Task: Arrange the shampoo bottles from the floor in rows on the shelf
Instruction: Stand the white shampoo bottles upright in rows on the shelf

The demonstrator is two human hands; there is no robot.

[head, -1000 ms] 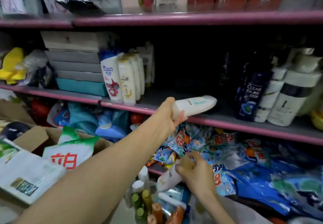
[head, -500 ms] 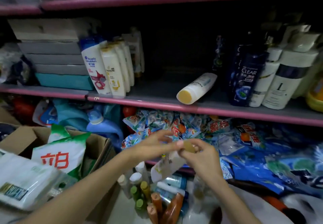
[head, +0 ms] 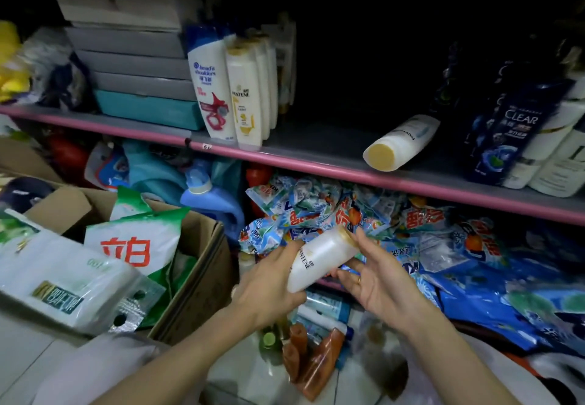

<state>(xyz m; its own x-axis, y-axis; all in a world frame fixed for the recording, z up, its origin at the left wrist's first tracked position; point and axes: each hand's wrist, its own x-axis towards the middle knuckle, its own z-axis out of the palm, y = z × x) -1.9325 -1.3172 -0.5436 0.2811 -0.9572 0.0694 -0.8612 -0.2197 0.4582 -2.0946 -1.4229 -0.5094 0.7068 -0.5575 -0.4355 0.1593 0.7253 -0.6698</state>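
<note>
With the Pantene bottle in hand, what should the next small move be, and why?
Probably lift the bottle, gripped by the left hand, to the shelf and stand it behind the upright Pantene row; the right hand has opened, and space there shows free.

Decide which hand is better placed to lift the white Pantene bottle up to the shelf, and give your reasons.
Probably the left hand: its fingers already curl round the Pantene bottle. The right hand lies open beside it, only touching near the cap. The shelf has bare space above.
</note>
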